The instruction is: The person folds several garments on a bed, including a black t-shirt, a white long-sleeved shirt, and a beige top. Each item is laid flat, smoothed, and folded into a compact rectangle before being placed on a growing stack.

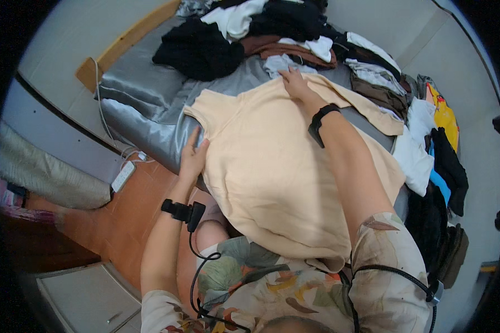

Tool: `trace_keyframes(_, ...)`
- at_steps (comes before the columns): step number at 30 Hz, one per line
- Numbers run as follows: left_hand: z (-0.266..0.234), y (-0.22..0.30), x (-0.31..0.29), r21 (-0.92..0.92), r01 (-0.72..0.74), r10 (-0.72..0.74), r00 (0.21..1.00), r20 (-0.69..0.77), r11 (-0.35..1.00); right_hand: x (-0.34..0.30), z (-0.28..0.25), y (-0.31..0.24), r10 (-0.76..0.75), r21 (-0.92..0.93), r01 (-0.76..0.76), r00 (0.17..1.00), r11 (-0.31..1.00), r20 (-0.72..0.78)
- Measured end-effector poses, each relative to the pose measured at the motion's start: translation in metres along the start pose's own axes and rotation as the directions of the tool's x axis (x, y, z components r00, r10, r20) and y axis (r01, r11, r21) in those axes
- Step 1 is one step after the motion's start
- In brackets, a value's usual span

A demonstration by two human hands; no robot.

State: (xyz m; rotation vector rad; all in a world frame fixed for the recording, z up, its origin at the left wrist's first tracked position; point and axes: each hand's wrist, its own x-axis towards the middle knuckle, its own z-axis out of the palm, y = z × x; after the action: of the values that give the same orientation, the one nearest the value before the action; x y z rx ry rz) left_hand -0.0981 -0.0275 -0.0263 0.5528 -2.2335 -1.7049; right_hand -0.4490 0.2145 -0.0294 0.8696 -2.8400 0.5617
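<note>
A cream long-sleeved top (272, 161) lies spread over the near edge of the bed, its lower end reaching my lap. One sleeve stretches out to the right; on the left side the fabric ends in a short, folded-looking part. My left hand (193, 158) rests against the top's left edge, thumb and fingers apart. Over at the far edge, my right hand (295, 84) lies on the fabric with its fingers extended. Part of the garment's right side is hidden under my right forearm, which wears a black wrist strap (321, 123).
Grey satin bedding (144, 83) covers the bed. Dark, white and brown clothes (200, 50) are heaped at the back, and more piles (419, 147) line the right side. A white power strip (123, 176) lies on the tiled floor at left. A black cable (193, 277) hangs from my left wrist.
</note>
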Motion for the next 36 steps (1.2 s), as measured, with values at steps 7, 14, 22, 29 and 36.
trace_keyframes(7, 0.009, 0.020, -0.036, -0.054, 0.098, -0.103, 0.991, -0.091, 0.994, -0.102, -0.105, 0.039, -0.035, 0.418, 0.004, 0.997, 0.909, 0.066)
trace_keyframes(14, 0.019, 0.024, -0.111, -0.190, 0.432, -0.427, 0.901, 0.071, 0.881, -0.344, -0.174, 0.129, 0.115, -0.103, -0.088, 0.952, 0.991, 0.284)
trace_keyframes(22, -0.024, 0.018, -0.114, -0.262, 0.649, -0.489, 0.731, 0.476, 0.714, -0.421, -0.151, 0.184, 0.272, -0.332, -0.278, 0.960, 0.901, -0.067)
trace_keyframes(29, -0.031, 0.018, -0.150, -0.271, 0.744, -0.545, 0.644, 0.537, 0.611, -0.491, -0.153, 0.078, 0.408, -0.131, -0.398, 0.911, 0.908, 0.064)
trace_keyframes(36, -0.001, 0.032, -0.182, -0.158, 0.783, -0.559, 0.553, 0.618, 0.602, -0.625, -0.149, -0.065, 0.443, 0.011, -0.450, 0.875, 0.893, -0.196)
